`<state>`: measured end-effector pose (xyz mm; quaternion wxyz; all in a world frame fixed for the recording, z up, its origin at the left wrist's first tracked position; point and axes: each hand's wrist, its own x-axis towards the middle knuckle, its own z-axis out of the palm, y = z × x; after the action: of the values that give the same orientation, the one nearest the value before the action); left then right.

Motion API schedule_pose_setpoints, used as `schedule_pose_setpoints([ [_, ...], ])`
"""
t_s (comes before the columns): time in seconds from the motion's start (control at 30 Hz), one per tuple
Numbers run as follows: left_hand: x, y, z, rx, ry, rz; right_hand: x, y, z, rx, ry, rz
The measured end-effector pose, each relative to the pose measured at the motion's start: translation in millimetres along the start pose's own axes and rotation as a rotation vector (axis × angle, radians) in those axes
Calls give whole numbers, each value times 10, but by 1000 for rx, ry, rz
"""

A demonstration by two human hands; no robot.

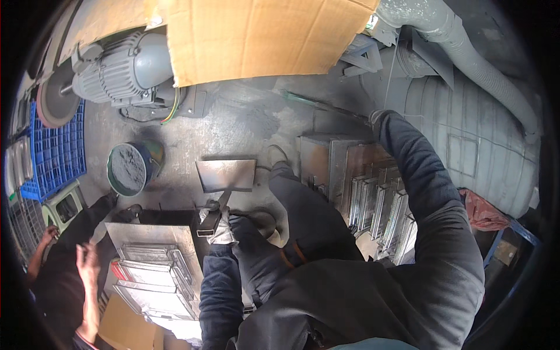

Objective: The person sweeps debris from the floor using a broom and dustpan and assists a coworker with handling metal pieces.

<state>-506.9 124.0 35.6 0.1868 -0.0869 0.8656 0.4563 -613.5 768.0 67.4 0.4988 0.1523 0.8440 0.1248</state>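
My left hand [220,226], in a whitish glove, is closed round the handle of a metal dustpan [226,175]. The dustpan's wide, flat pan points away from me over the floor, and its handle ends in a hollow square tube. Out to the far right, my right arm is stretched forward. My gloved right hand [379,118] is closed on a long thin stick [332,108] with a greenish end. The stick reaches leftward, low over the dusty floor [251,111].
A bucket of grey powder [128,169] stands left, near a motor with a grinding wheel [61,96]. Metal frames [154,280] are stacked left; more frames [379,204] stand right. A co-worker's hand [87,265] is at lower left. Cardboard [262,41] overhangs the far side.
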Motion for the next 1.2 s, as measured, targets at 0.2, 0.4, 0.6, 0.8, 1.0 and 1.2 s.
schedule_pose_setpoints([
  [0.2,-111,-473,1,202,-106,73,-209,-279,-156,-33,36,-17],
  [0.4,-315,-1244,116,313,-113,91,-403,-445,-162,-20,72,-58],
  [0.6,-26,-219,4,-176,237,-70,-783,-168,429,158,133,-63],
  [0.8,184,-318,125,-590,141,-155,-455,-667,1103,853,-96,-145],
  [1.0,686,142,154,-35,22,185,-1176,-1900,735,1527,-454,-164],
  [1.2,1129,-174,447,-213,-138,-161,-1988,-1975,50,1817,-669,-102],
])
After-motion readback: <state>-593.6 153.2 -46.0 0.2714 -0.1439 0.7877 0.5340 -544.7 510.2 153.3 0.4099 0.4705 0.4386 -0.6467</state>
